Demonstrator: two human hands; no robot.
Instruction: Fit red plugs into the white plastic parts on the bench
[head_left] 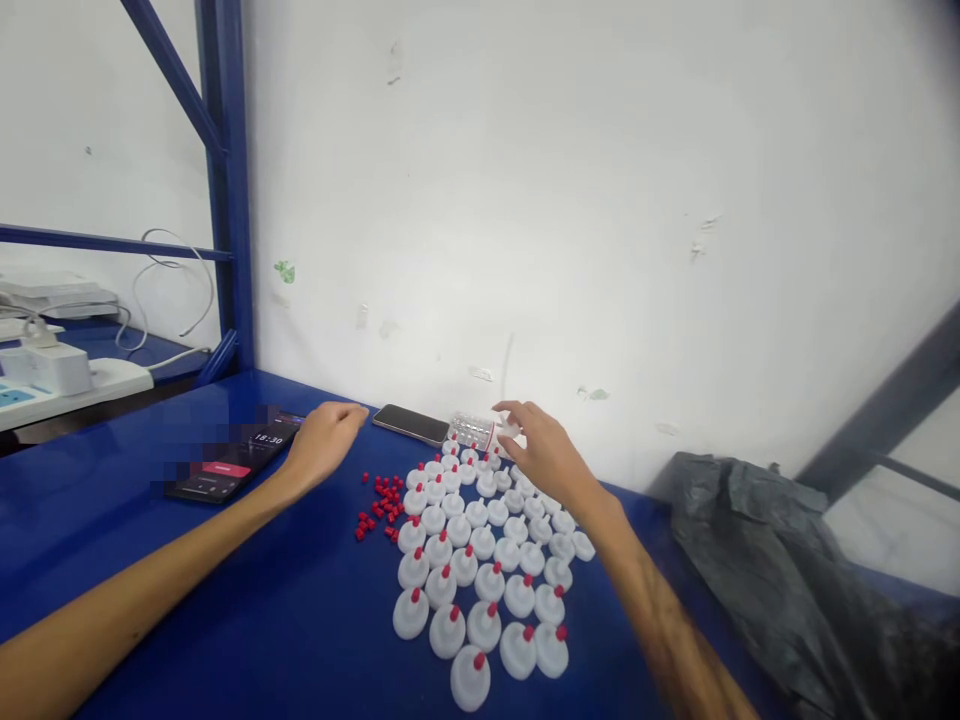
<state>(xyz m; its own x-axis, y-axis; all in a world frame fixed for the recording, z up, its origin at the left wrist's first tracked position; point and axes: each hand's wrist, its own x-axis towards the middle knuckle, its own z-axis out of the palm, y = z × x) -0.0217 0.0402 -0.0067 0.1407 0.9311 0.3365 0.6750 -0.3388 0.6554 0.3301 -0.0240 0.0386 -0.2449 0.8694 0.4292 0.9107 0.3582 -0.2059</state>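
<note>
Several white bottle caps with red tips (480,560) stand in rows on the blue table (247,620). A small heap of loose red tips (381,505) lies to their left. My left hand (324,440) rests on the table, fingers curled loosely, beside a phone showing a timer (236,462). My right hand (541,450) hovers over the far rows of caps, fingers bent, touching a clear ribbed plastic piece (474,430) that lies near the wall. Whether it grips that piece is unclear.
A second phone (411,423) lies face up by the white wall. A crumpled dark grey plastic bag (780,570) covers the table's right side. At the left stand a blue rack post (225,180), a white power strip (67,385) and cables.
</note>
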